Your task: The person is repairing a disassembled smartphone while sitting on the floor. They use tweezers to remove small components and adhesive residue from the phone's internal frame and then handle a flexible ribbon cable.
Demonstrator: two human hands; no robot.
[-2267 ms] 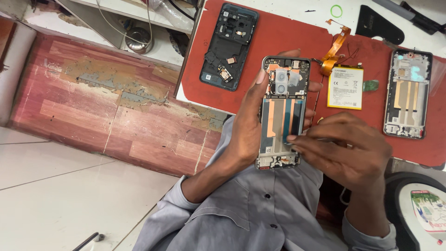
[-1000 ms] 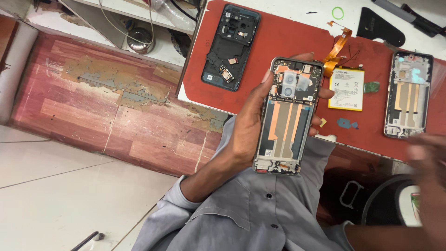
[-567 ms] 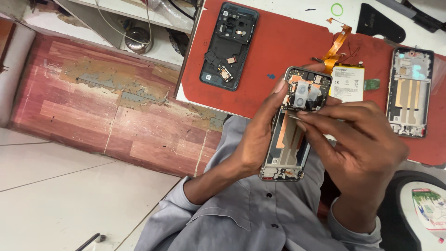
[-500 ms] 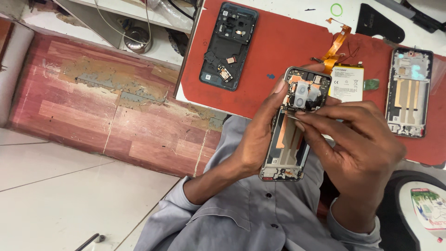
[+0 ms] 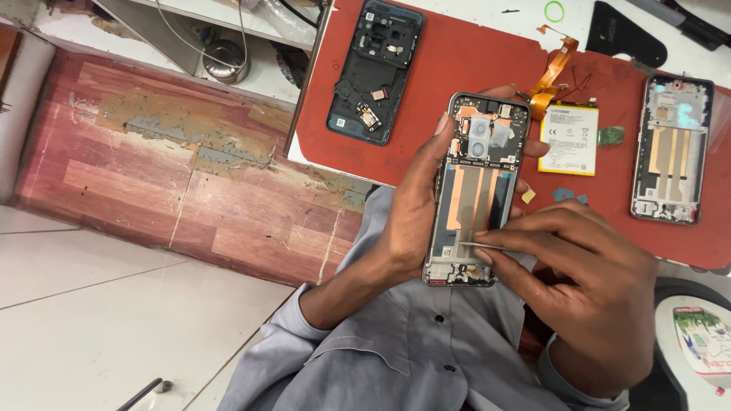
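My left hand (image 5: pixel 407 213) grips an opened phone frame (image 5: pixel 478 186) with its back off, held upright over my lap, inner boards and copper strips facing me. My right hand (image 5: pixel 586 285) pinches thin metal tweezers (image 5: pixel 480 245) whose tip rests on the lower part of that frame. On the red mat (image 5: pixel 457 68) lie a dark phone back cover (image 5: pixel 375 70), a white and yellow battery (image 5: pixel 569 138) with an orange flex cable (image 5: pixel 550 72), and a second opened phone frame (image 5: pixel 671 148).
A black triangular pick (image 5: pixel 620 34) and a green ring (image 5: pixel 553 11) lie on the white bench top. A round black object with a printed label (image 5: pixel 700 342) sits at the lower right. Worn red floor boards (image 5: pixel 152 175) and a shelf with wires are at left.
My right hand went away to the right, came back over the top of the held phone, then dropped to its lower part with tweezers. The phone now tilts less.
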